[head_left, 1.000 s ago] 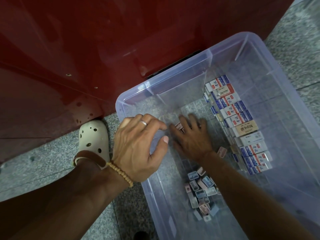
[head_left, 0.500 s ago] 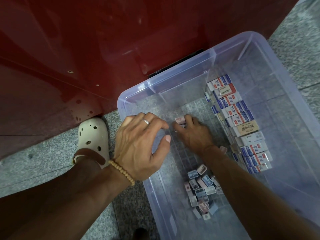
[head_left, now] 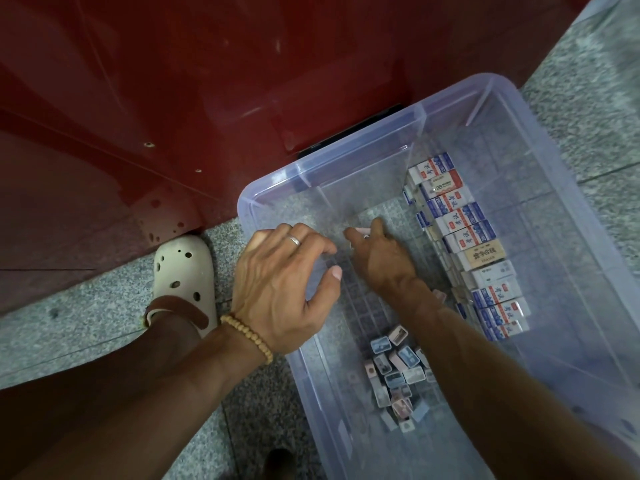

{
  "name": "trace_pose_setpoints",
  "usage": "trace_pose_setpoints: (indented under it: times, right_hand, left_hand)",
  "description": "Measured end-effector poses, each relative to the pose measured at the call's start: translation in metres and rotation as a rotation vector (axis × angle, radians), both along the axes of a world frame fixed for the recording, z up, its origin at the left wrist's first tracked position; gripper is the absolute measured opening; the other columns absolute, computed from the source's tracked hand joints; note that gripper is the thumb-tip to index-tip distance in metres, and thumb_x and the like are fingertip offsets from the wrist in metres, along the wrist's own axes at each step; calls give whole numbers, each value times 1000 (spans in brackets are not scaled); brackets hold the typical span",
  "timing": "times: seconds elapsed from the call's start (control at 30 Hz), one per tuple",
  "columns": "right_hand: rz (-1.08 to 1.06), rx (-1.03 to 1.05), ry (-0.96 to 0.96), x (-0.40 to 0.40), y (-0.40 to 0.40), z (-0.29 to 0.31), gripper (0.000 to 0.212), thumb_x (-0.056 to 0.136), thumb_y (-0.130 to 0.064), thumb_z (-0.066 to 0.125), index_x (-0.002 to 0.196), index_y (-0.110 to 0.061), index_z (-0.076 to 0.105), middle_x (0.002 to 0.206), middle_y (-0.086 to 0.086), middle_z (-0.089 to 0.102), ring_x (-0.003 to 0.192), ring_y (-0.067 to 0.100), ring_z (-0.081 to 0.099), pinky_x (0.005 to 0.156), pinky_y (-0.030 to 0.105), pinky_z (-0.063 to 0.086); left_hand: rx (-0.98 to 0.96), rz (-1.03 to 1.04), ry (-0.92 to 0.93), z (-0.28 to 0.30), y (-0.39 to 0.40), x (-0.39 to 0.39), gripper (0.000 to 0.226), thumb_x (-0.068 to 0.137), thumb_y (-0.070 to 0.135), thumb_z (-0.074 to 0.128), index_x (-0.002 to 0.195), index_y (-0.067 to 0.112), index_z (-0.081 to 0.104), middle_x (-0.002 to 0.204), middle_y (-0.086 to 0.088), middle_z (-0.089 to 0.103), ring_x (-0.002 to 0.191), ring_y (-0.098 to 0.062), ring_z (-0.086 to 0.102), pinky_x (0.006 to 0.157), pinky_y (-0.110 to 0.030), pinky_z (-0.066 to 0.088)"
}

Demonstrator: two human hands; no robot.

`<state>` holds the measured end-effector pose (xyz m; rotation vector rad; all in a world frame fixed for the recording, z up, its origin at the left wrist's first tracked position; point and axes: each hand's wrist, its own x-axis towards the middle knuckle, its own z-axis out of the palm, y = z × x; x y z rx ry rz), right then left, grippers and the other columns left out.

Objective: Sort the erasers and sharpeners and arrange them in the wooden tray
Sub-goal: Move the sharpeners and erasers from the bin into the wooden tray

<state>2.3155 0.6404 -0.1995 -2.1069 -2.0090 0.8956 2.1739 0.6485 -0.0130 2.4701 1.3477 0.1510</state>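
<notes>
A clear plastic bin [head_left: 388, 112] stands on the floor. Along its right side lies a row of boxed erasers [head_left: 464, 237] with blue, red and white sleeves. Near its front sits a heap of small sharpeners [head_left: 394, 379] in pink, blue and grey. My right hand [head_left: 377, 254] is down inside the bin and pinches a small pink sharpener [head_left: 363, 231] at its fingertips. My left hand [head_left: 280, 285] hovers over the bin's left rim, fingers loosely curled, holding nothing. No wooden tray is in view.
A dark red cabinet [head_left: 173, 98] rises close behind and left of the bin. My foot in a cream clog [head_left: 183, 268] stands on the grey granite floor [head_left: 86, 323] beside the bin's left wall.
My right hand went from lying flat on the bin floor to closing on a pink sharpener and lifting it slightly. My left hand has hardly moved.
</notes>
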Motion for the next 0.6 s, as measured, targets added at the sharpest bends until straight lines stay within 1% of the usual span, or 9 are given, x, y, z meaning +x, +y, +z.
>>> trace_pose_setpoints:
  times: [0.03, 0.1, 0.2, 0.27, 0.33, 0.37, 0.43, 0.53, 0.6]
  right_hand:
    - [-37, -23, 23, 1, 1, 4, 36, 98, -16, 47, 132, -25, 50, 123, 21, 40, 86, 42, 62, 70, 42, 49]
    - [-67, -37, -15, 5, -1, 10, 37, 100, -16, 45, 135, -24, 49, 127, 22, 39, 90, 42, 62, 69, 40, 48]
    - [45, -35, -123, 7, -7, 12, 37, 102, -14, 41, 137, -24, 44, 132, 22, 36, 88, 37, 63, 63, 35, 37]
    - [79, -52, -147, 8, -6, 13, 39, 101, -12, 42, 137, -25, 42, 132, 21, 35, 87, 36, 63, 63, 35, 36]
    - [36, -53, -119, 10, -5, 11, 38, 99, -11, 46, 134, -25, 45, 128, 20, 37, 86, 38, 63, 63, 37, 40]
    - [-32, -34, -51, 9, -6, 10, 36, 97, -11, 48, 131, -23, 49, 123, 20, 40, 85, 38, 63, 64, 37, 42]
    - [-236, -31, 261, 8, -6, 13, 28, 95, -10, 51, 121, -18, 55, 105, 13, 47, 76, 30, 58, 64, 32, 40]
    - [-575, -245, 1027, 8, -10, 36, 21, 98, -4, 46, 103, -23, 54, 72, 4, 47, 53, 12, 42, 50, 25, 32]
    - [-733, -371, 1356, 12, -19, 57, 23, 101, -8, 46, 96, -28, 56, 70, 4, 48, 50, 9, 39, 47, 20, 27]
  left_hand:
    - [-2, 0, 3, 0, 0, 0, 30, 85, 35, 48, 93, 13, 67, 90, 3, 64, 82, -19, 58, 79, -29, 31]
    - [-10, -2, 9, 0, 0, -1, 30, 86, 36, 47, 94, 14, 67, 91, 4, 64, 83, -19, 59, 80, -29, 32]
    - [-18, -1, 9, 0, -1, 0, 30, 86, 36, 47, 94, 14, 66, 91, 4, 64, 83, -19, 59, 79, -30, 33]
    - [-18, 2, 2, 1, 0, 0, 30, 86, 36, 48, 94, 14, 67, 91, 4, 64, 83, -19, 59, 79, -28, 31]
    - [-7, -3, -8, -1, 0, 0, 30, 86, 35, 48, 93, 14, 67, 90, 4, 64, 83, -19, 59, 79, -27, 30]
    - [-4, -4, -11, -1, 0, -1, 30, 86, 35, 48, 93, 13, 67, 90, 3, 64, 83, -19, 59, 79, -27, 30]
    - [3, -4, -14, -2, 0, -2, 30, 86, 35, 48, 94, 14, 67, 90, 4, 64, 83, -19, 59, 79, -27, 30]
    - [3, -5, -23, -3, 0, -2, 29, 86, 35, 48, 94, 14, 67, 91, 3, 64, 84, -19, 59, 79, -30, 33]
    - [-1, -4, -31, -3, 0, -3, 29, 86, 35, 48, 95, 14, 66, 91, 3, 64, 84, -20, 59, 79, -31, 34]
